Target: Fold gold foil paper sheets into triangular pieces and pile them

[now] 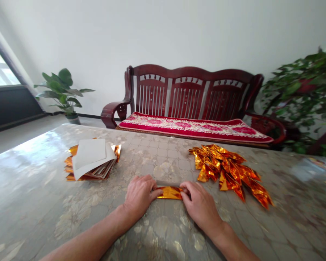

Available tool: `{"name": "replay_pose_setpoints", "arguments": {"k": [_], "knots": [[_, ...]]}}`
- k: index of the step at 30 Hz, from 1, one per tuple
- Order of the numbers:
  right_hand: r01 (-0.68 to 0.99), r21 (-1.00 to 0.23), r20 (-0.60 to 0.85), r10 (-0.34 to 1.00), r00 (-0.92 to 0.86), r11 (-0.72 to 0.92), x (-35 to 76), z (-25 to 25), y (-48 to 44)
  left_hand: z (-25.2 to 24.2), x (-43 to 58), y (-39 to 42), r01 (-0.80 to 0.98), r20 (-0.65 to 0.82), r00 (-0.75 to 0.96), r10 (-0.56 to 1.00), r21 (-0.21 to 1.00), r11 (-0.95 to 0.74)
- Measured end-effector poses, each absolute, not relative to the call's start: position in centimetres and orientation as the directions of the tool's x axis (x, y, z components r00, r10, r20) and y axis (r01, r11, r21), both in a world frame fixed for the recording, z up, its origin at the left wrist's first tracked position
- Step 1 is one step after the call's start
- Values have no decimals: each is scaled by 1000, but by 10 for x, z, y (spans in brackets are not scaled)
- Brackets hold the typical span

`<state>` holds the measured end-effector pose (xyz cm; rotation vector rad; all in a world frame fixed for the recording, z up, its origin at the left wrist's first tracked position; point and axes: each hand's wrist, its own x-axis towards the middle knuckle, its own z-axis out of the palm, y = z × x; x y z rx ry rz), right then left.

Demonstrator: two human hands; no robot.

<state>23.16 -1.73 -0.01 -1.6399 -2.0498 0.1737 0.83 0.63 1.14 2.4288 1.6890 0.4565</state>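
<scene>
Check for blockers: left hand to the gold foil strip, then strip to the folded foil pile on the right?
No gap on the first: the left hand already touches the gold foil strip. Toward the folded foil pile, the right hand sits in the way at the strip's right end. Nothing else visible does.

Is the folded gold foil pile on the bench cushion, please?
No, the folded gold foil pile lies on the tabletop.
</scene>
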Motion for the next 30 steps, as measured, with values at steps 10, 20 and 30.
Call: {"name": "replay_pose_setpoints", "arguments": {"k": [10,20,30], "knots": [[884,-346,328,924,-199,313,232,-4,-14,9,10,12,902,141,292,946,289,-322],[932,-243,349,921,-175,269,231,-6,-15,8,12,14,901,129,269,955,316,-296],[929,-236,364,912,-188,285,231,-5,-15,7,10,12,861,113,226,968,441,-253]]}}
